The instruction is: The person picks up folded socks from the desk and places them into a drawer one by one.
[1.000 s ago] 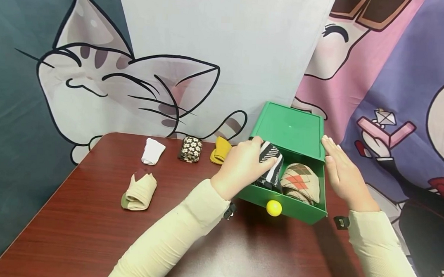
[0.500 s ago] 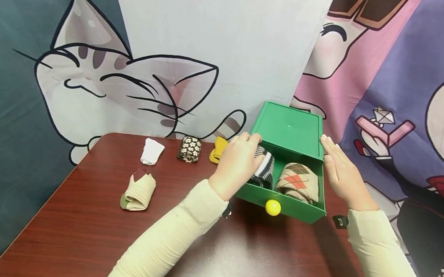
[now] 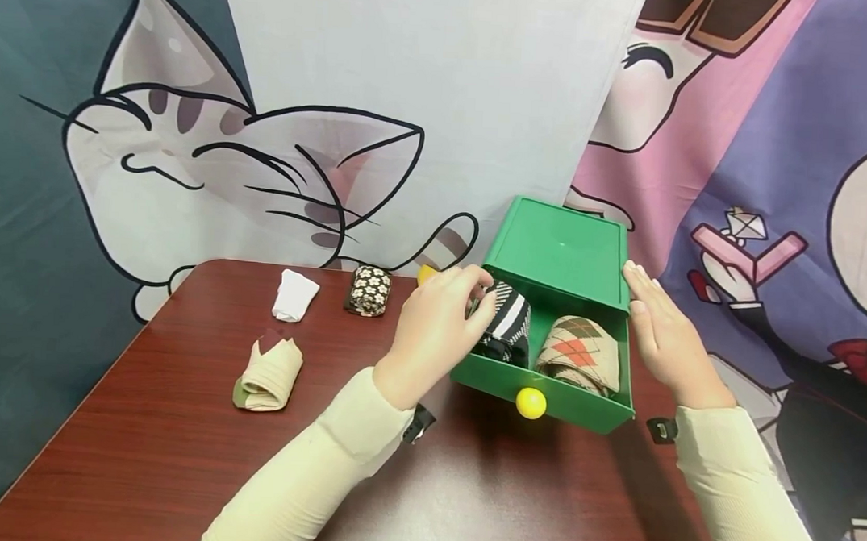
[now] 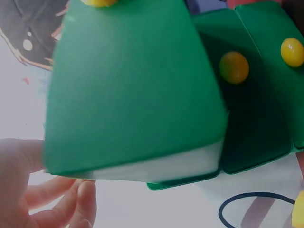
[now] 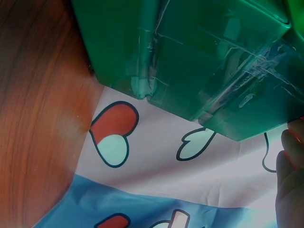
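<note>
A green drawer unit (image 3: 561,248) stands at the back right, its top drawer (image 3: 580,412) pulled out by a yellow knob's side. Inside lie a rolled black-and-white striped sock (image 3: 507,326) at the left and a rolled argyle sock (image 3: 581,354) at the right. My left hand (image 3: 438,327) hovers at the drawer's left edge beside the striped sock, fingers loosely bent and holding nothing. In the left wrist view, its fingers (image 4: 85,199) show beside the drawer. My right hand (image 3: 670,337) rests against the unit's right side with straight fingers.
On the table (image 3: 367,461) to the left lie a white folded sock (image 3: 295,295), a flower-patterned rolled sock (image 3: 370,290) and a cream rolled sock (image 3: 269,375). A yellow sock (image 3: 426,273) is mostly hidden behind my left hand. Printed cloth hangs behind the table.
My left hand has let go of the striped sock in the drawer and drawn back left. The striped sock has shifted left, away from the argyle one. My right hand stays against the unit.
</note>
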Available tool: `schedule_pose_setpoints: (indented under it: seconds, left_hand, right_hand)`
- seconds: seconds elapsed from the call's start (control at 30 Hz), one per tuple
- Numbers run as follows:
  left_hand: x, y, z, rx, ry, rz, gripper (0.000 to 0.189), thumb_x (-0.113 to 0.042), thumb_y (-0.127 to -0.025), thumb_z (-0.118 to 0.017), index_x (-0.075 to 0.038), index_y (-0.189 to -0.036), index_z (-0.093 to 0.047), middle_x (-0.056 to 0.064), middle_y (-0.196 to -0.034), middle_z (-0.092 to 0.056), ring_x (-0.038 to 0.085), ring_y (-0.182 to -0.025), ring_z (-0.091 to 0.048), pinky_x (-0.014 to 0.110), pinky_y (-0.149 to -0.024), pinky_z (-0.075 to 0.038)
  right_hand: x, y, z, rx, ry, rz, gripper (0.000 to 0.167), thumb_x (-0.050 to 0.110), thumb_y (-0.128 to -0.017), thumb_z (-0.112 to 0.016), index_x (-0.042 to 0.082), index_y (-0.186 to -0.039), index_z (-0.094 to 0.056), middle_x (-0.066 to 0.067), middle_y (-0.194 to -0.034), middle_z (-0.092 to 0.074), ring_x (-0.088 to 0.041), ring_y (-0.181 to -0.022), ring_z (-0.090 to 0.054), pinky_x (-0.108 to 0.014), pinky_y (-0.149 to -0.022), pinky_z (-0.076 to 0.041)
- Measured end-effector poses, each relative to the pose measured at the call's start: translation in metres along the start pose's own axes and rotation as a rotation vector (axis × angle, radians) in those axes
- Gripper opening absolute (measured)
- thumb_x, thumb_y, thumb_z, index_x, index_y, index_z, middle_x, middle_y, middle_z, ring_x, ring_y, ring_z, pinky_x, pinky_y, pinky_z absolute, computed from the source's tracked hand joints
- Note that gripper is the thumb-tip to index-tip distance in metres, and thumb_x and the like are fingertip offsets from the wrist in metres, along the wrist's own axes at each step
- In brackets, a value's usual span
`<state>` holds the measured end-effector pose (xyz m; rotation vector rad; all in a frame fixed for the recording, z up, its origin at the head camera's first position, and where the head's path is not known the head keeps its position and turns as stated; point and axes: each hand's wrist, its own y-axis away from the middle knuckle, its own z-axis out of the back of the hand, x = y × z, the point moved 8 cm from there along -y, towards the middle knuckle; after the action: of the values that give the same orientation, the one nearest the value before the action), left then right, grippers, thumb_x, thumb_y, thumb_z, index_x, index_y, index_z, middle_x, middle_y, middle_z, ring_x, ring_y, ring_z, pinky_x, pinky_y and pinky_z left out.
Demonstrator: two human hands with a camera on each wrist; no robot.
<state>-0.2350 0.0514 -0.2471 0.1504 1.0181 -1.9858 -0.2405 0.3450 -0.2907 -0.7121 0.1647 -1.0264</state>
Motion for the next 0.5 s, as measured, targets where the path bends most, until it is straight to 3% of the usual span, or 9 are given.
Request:
schedule_pose_setpoints:
  seconds: [0.2, 0.4, 0.5]
  left_hand:
    - [-0.003, 0.021, 0.018, -0.084, 0.163, -0.051, 0.009, -0.013, -0.093, -0.067, -0.013, -0.101, -0.071, -0.006, -0.084, -0.068, 0.009, -0.08, -0.063, 0.028, -0.067, -0.05]
    - [-0.001, 0.042, 0.015, 0.035, 0.418, 0.004, 0.008, -0.011, -0.093, -0.068, -0.012, -0.1, -0.07, -0.005, -0.086, -0.07, 0.005, -0.078, -0.063, 0.022, -0.069, -0.053]
    - [-0.002, 0.052, 0.014, 0.04, 0.473, 0.011, 0.007, -0.011, -0.093, -0.068, -0.012, -0.1, -0.071, -0.005, -0.091, -0.07, 0.007, -0.082, -0.064, 0.022, -0.069, -0.053]
  right_hand:
    - [-0.001, 0.001, -0.001, 0.002, 0.009, 0.002, 0.047, 0.017, -0.11, -0.035, -0.002, -0.153, -0.038, -0.022, -0.157, -0.04, -0.028, -0.15, -0.03, -0.028, -0.123, -0.014]
    - [-0.001, 0.0, -0.001, 0.005, -0.004, 0.001, 0.047, 0.015, -0.11, -0.035, -0.002, -0.153, -0.038, -0.022, -0.156, -0.04, -0.027, -0.151, -0.029, -0.027, -0.123, -0.014]
    - [-0.001, 0.0, -0.001, -0.001, -0.008, 0.003, 0.046, 0.014, -0.11, -0.036, -0.002, -0.153, -0.039, -0.022, -0.156, -0.04, -0.027, -0.15, -0.03, -0.027, -0.123, -0.015]
